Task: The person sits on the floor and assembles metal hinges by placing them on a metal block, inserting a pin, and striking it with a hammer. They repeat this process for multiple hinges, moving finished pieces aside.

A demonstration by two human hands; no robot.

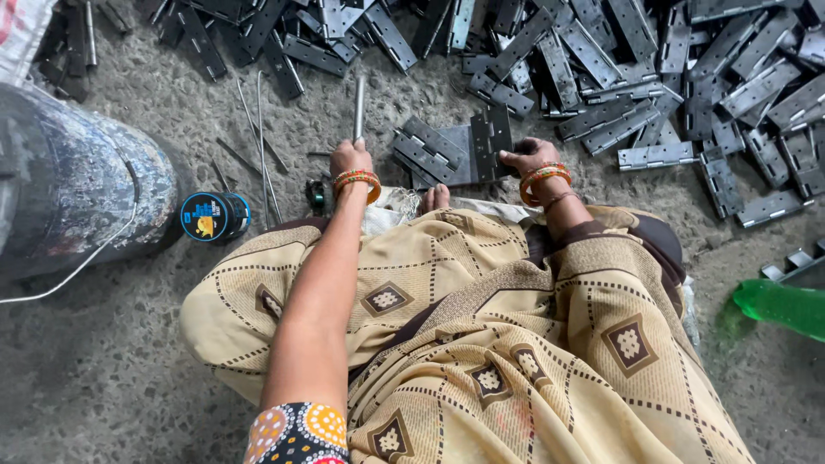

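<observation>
A: Where do the hands sit?

B: The left hand is at about eleven o'clock from the lap, its grip closed round a steel rod that stands up and away toward twelve. The right hand is at one o'clock, resting on an open hinge that lies flat on the floor. I cannot tell whether that grip clasps the hinge or only presses on it; the fingers are hidden behind the wrist and its bangles.

A: How far along does the work look?

B: Hard to count, but I judge there is plenty left. A big heap of hinges spreads from twelve to three o'clock, and more lie at eleven. Only a few leaves sit between the hands, just beside the open hinge.

A: Is the rod in the hinge yet?

B: It looks apart from it: the rod is well left of the hinge's knuckle, so that joining, if it is one, seems not yet done.

A: Anything else near?

B: Thin wires lie on the floor at ten o'clock, and a small round tin stands beside a large drum at nine. A green bottle lies at three, by the edge.
</observation>
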